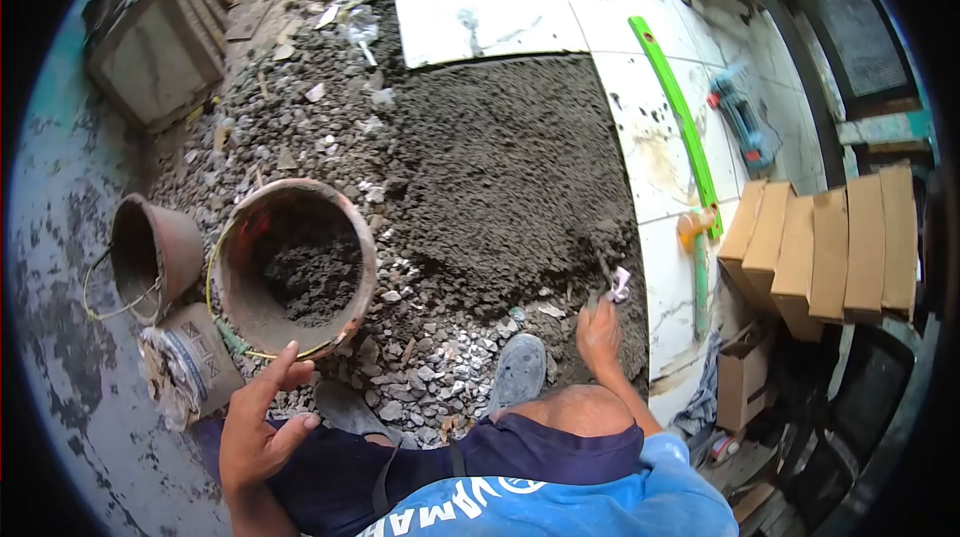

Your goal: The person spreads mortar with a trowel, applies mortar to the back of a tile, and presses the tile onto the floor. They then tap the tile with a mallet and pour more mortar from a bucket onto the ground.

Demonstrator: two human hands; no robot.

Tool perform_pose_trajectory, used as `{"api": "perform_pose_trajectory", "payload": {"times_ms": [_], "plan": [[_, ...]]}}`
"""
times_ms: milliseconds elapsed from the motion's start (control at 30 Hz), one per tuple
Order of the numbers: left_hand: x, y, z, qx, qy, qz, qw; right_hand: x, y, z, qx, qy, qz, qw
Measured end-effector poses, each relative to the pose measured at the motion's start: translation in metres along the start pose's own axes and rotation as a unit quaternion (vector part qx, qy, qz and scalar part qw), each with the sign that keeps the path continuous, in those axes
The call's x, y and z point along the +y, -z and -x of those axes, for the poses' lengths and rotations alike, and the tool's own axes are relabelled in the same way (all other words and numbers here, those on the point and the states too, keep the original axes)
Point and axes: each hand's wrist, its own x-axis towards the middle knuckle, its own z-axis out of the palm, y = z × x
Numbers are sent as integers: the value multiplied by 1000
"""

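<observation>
My left hand [265, 427] is raised beside the rim of a large bucket [228, 272], fingers apart and nothing in them. Wet grey mortar [315, 282] lies inside that bucket. My right hand [600, 339] is closed around what looks like a trowel [618, 285], with something whitish at its handle. Its thin shank runs into the front right corner of a mortar bed [500, 167], and the blade is hard to make out against the grey. White marbled tiles [480, 2] border the bed at the back, and more line its right side.
A smaller bucket [178, 252] lies tipped at the left near a torn bag [205, 352]. Gravel [425, 372] surrounds my shoes. On the right tiles rest a green straightedge [680, 117], a mallet [699, 277] and a teal tool [740, 122]. Cardboard boxes [830, 247] stand beyond.
</observation>
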Motion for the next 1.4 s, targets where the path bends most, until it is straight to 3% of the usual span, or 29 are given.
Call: {"api": "perform_pose_trajectory", "payload": {"times_ms": [33,100,167,233,300,433,567,767,900,1000,1100,1133,1167,1233,1267,1300,1367,1400], "plan": [[-2,1,1,2,-4,5,1000,-6,1,1,-3,13,-1,1000],[-2,4,6,5,5,13,1000,-11,1,9,-11,140,10,990],[0,6,7,-16,-5,2,1000,-39,34,-19,-105,203,31,973],[-2,6,10,-16,-12,11,1000,-59,49,-58,-120,283,81,948],[-1,6,14,-21,-35,-32,999,-74,45,-103,-38,352,87,931],[3,4,19,-17,-41,-29,999,-127,31,-179,1,419,142,897],[3,5,30,6,-31,-28,999,-136,8,-183,-3,449,178,875],[-4,10,37,9,-33,-43,998,-55,-5,-87,-124,436,164,876],[-4,12,30,-3,-40,-54,998,-40,12,-55,-141,421,194,875],[-3,12,26,-9,-47,-55,997,-60,31,-59,-119,343,80,928],[-2,12,29,-8,-37,-43,998,-69,52,-77,-112,290,86,947],[-3,13,30,-9,-41,-47,998,-73,62,-84,-188,227,60,954],[-4,12,32,-2,-36,-44,998,-75,72,-89,-185,226,57,955],[-6,13,35,9,-33,-44,998,-74,86,-98,-317,251,126,906],[-6,12,35,7,-31,-45,999,-69,87,-101,-264,333,198,883],[-6,11,35,4,-26,-45,999,-70,87,-106,-264,335,196,883],[-4,10,35,-1,-27,-51,998,-82,86,-124,-273,425,333,796],[-3,9,35,-4,-30,-52,998,-102,88,-129,-293,400,398,771]]}}
